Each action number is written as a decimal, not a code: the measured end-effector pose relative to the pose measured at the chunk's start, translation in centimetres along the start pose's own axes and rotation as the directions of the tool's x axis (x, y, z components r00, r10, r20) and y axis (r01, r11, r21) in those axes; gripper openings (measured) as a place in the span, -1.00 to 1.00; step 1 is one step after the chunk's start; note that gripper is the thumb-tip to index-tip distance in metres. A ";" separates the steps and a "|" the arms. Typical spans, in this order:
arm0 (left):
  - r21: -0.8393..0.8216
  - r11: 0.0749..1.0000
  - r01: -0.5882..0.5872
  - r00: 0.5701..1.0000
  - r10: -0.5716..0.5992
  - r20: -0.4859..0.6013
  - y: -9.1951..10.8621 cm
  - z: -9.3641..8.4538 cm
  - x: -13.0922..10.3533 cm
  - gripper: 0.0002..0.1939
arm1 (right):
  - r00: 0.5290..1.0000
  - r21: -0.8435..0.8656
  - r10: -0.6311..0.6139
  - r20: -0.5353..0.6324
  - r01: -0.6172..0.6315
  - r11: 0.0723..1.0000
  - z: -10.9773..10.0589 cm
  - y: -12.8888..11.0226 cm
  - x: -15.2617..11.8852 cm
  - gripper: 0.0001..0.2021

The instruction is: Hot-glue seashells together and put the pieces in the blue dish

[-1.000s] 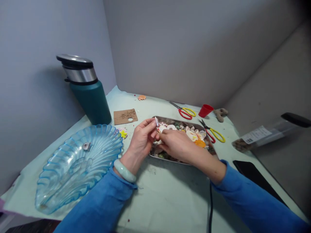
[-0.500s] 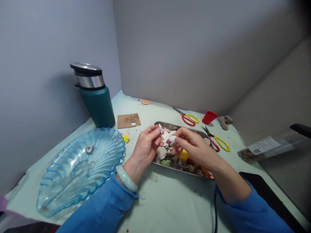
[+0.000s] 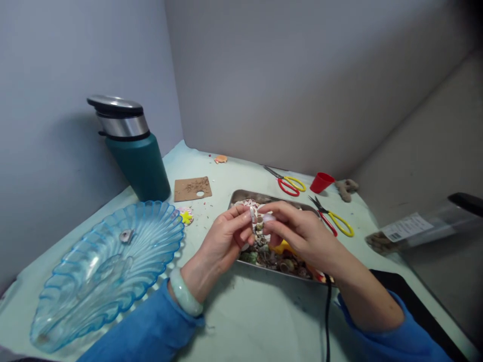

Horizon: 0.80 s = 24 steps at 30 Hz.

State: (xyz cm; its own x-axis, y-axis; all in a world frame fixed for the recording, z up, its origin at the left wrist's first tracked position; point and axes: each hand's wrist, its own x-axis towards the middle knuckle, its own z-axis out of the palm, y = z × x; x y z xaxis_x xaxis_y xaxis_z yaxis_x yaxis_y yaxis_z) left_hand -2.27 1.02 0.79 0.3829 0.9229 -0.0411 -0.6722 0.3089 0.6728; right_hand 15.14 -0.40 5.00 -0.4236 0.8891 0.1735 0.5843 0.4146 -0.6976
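My left hand, with a pale green bangle on its wrist, pinches a small white piece between thumb and fingers. Close beside it, my right hand holds a whitish shell-like piece at its fingertips. Both hands are over the near side of a metal tray filled with shells, dark bits and a yellow piece. The hands hide part of the tray's contents.
On the left stand a blue scalloped glass dish and a teal bottle. Behind are a brown card, two scissors and a red cup. A clear bag lies right.
The view has shifted slightly, so the dish and bottle appear further left. My hands have come closer together, and the white piece in my left hand appears more upright.
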 end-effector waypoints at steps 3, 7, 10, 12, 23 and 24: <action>-0.013 1.000 0.012 1.000 -0.012 -0.011 -0.1 0.2 -0.1 -0.84 | 0.997 0.057 0.028 -0.066 -0.024 0.998 0.1 0.2 0.0 -0.85; -0.007 1.000 0.022 1.000 -0.022 -0.007 -0.1 0.3 -0.2 -0.87 | 0.997 -0.050 -0.051 -0.053 0.048 0.998 -0.2 0.1 0.2 -0.84; 0.039 0.999 0.015 1.000 -0.015 -0.017 -0.1 0.3 -0.2 -0.87 | 0.998 -0.068 -0.054 -0.046 0.050 0.996 -0.4 0.0 0.2 -0.82; 0.083 0.996 0.025 1.000 -0.026 0.005 -0.1 0.3 -0.4 -0.87 | 0.999 0.006 -0.013 -0.044 0.013 1.000 -0.3 0.2 0.1 -0.84; 0.008 1.000 -0.021 0.999 0.021 0.029 0.0 1.1 -0.8 -0.86 | 0.961 0.698 0.266 -0.078 -0.138 0.702 1.2 0.4 1.0 -0.78; 0.006 1.000 -0.027 0.999 0.027 0.035 0.0 1.0 -0.9 -0.86 | 0.951 0.747 0.305 -0.044 -0.172 0.643 1.2 0.4 1.1 -0.77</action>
State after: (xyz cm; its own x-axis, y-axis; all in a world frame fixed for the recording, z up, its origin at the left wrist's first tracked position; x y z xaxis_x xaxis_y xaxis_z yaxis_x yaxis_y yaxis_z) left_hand -1.95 -0.01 1.60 0.3863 0.9224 0.0029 -0.6787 0.2822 0.6780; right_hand 14.05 0.51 4.04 -0.1939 0.9809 -0.0172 -0.0684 -0.0310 -0.9972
